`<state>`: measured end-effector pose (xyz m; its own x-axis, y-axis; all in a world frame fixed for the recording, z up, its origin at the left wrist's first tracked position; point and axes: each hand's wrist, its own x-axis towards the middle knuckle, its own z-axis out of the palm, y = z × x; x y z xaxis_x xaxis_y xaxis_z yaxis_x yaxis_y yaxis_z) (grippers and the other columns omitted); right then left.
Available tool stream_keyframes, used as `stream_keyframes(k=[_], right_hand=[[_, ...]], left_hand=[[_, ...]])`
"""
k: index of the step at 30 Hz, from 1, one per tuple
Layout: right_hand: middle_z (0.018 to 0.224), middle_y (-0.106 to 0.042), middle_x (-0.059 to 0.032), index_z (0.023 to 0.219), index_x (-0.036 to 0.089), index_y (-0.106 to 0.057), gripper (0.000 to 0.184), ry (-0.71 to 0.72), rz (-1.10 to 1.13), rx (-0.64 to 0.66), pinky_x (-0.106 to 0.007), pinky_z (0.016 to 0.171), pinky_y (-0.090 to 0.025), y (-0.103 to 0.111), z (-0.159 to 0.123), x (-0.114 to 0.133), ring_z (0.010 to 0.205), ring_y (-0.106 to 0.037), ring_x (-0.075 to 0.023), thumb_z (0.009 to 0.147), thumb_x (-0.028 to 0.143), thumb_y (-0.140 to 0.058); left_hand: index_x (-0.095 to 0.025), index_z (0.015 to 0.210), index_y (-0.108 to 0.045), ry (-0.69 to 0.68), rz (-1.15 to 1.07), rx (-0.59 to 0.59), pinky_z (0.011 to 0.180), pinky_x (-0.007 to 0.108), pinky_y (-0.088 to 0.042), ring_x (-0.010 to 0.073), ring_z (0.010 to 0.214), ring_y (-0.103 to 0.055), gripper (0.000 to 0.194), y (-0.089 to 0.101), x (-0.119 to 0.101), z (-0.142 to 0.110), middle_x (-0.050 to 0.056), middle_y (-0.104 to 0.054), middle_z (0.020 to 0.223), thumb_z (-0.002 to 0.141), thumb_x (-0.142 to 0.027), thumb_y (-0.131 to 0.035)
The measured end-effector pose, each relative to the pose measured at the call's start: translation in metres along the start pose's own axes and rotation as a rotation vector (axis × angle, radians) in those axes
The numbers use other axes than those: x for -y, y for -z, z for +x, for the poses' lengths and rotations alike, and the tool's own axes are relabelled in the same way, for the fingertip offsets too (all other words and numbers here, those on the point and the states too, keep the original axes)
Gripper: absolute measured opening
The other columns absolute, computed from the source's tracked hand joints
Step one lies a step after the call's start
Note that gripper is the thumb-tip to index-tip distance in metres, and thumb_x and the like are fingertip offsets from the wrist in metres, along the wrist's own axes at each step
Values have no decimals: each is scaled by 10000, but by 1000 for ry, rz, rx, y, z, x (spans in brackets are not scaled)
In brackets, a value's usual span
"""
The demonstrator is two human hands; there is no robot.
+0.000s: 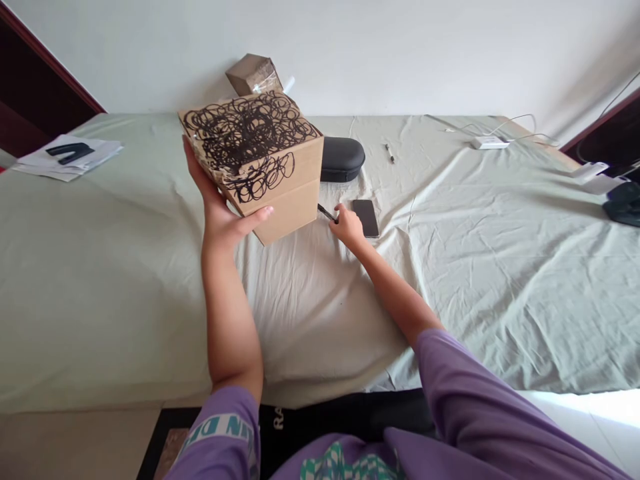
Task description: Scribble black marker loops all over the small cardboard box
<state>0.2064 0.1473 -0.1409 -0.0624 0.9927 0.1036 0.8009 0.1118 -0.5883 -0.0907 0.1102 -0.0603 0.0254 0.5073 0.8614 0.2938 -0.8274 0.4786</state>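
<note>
My left hand [225, 217] grips the lower left corner of a cardboard box [290, 200], thumb on its near side, holding it tilted. Black looping scribbles cover the box's top face and spill onto the upper part of the near side. Just right of the box, my right hand [347, 223] is closed around a black marker [327, 213], whose front end points left at the box's right edge. Whether the marker touches the box I cannot tell. A dark smartphone [366, 218] lies right beside my right hand.
Behind the box are a smaller carton [253, 75] and a black zip case [343, 160]. A marker cap or small pen [390, 154] lies farther right. Papers [65, 163] with a black stapler-like object [70, 152] rest at left; a white power strip [490, 143] at right.
</note>
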Motion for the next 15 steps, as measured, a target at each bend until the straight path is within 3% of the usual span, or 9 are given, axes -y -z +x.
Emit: stream_keyframes(k=[3, 7, 12, 15], right_hand=[[1103, -788, -124, 1042, 200, -681, 85, 49, 125, -118, -378, 972, -558, 15, 9, -7, 1020, -727, -254, 989, 223, -618], [1047, -742, -89, 980, 216, -648, 124, 106, 258, -234, -368, 965, -530, 24, 12, -12, 947, -669, -217, 1023, 328, -618], [716, -623, 24, 927, 206, -699, 155, 162, 385, -75, -307, 749, -483, 9, 5, -9, 709, -583, -165, 911, 349, -756], [706, -590, 39, 978, 185, -727, 159, 177, 427, -21, -288, 715, -476, 6, 5, -8, 692, -560, -152, 879, 310, -742]], left_hand=[[-431, 1746, -70, -144, -22, -27, 1424, 639, -248, 392, 1718, -272, 1520, 3, 14, 0, 78, -201, 1814, 573, -926, -902], [-441, 1728, -51, -127, -38, -37, 1416, 624, -277, 393, 1725, -258, 1544, 8, 27, -1, 69, -178, 1829, 540, -939, -903], [-416, 1728, -42, -112, -28, -21, 1426, 593, -241, 382, 1717, -258, 1577, 3, 19, -2, 84, -198, 1799, 522, -951, -906], [-403, 1741, -41, -60, -31, -2, 1443, 598, -201, 379, 1737, -210, 1536, -2, 7, -2, 88, -166, 1818, 590, -874, -943]])
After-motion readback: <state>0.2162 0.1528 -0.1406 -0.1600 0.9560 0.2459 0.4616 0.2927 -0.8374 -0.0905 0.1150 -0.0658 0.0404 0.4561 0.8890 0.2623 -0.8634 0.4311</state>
